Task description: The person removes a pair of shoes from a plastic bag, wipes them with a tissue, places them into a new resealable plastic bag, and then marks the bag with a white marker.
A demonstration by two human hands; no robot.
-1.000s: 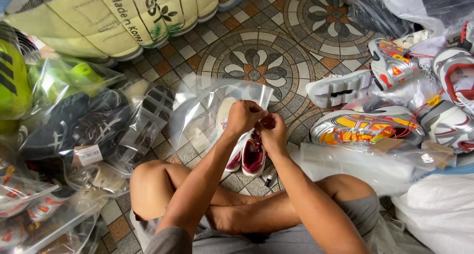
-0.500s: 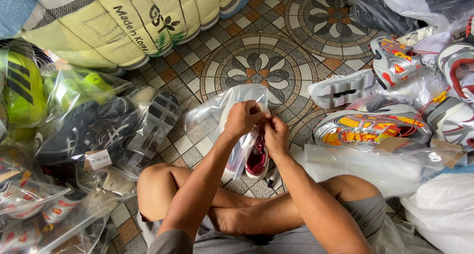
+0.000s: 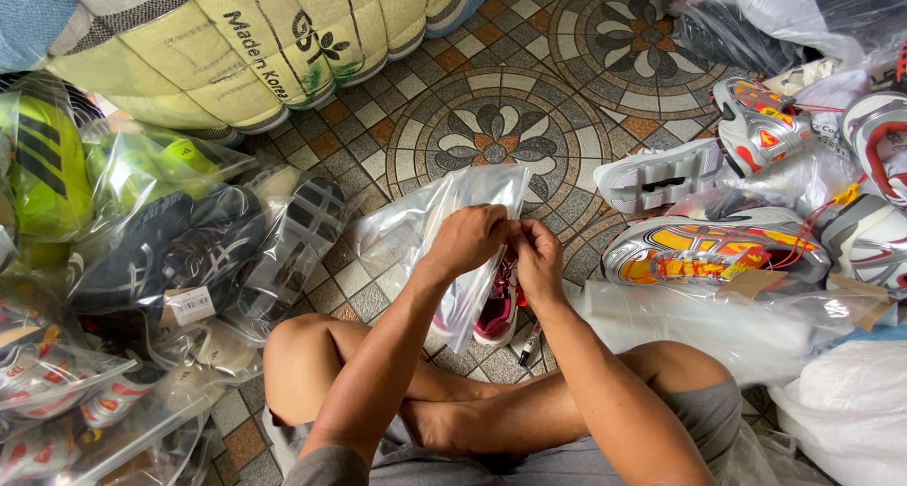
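Note:
I sit cross-legged on a patterned tile floor. My left hand (image 3: 470,240) and my right hand (image 3: 537,259) meet at the edge of a clear plastic bag (image 3: 430,221) in front of my knees, both pinching it. Inside the bag lies a white and dark red shoe (image 3: 496,311), its lower part showing under my hands. The bag's upper half is flat and see-through over the tiles.
Bagged dark and neon-green shoes (image 3: 179,250) pile up at my left. Loose silver, orange and red sneakers (image 3: 709,245) and empty plastic bags (image 3: 699,325) lie at my right. A big quilted sack (image 3: 236,42) sits at the top left. A pen (image 3: 527,342) lies by my right leg.
The view has drifted slightly. My hands stay together at the bag's edge with small finger movements; the shoe remains inside the bag.

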